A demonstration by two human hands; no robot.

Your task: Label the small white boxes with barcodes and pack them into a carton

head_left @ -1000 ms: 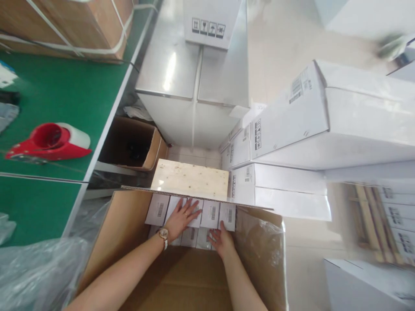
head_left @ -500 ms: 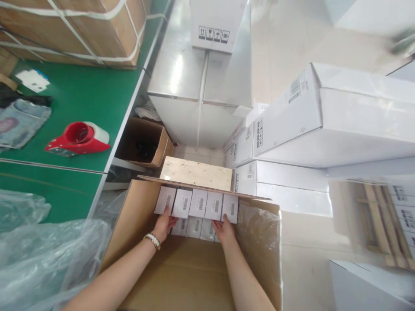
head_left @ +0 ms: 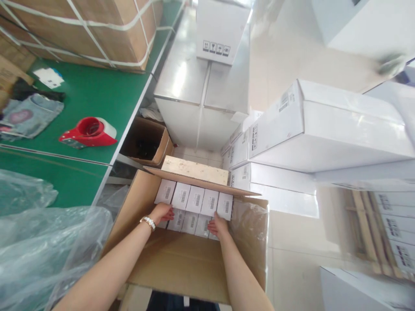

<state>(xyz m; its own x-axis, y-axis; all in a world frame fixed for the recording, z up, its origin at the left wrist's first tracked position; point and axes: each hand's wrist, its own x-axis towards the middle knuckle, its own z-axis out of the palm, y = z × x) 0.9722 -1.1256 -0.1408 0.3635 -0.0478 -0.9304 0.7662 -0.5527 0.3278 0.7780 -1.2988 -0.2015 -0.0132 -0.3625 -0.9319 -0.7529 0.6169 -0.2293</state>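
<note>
Inside the open brown carton (head_left: 181, 265), small white boxes (head_left: 196, 200) with barcode labels stand side by side in a row along the far wall. A second row of white boxes (head_left: 189, 222) shows in front of and below them. My left hand (head_left: 161, 213), with a pale bracelet at the wrist, grips the near edge of the row at its left end. At the right end my right hand (head_left: 219, 226) has its thumb against the end box and its fingers lower down. The undersides of the boxes are hidden.
A green table (head_left: 106, 95) at left carries a red tape dispenser (head_left: 89, 131), clear plastic wrap (head_left: 39, 242) and a strapped carton (head_left: 97, 30). Large white cartons (head_left: 343, 125) stack at right. A wooden block (head_left: 196, 169) and a metal cabinet (head_left: 181, 82) lie beyond the carton.
The row of boxes now lies more evenly along the far wall. My left fingers have slid from the end box's face down to its near edge. The view has shifted slightly.
</note>
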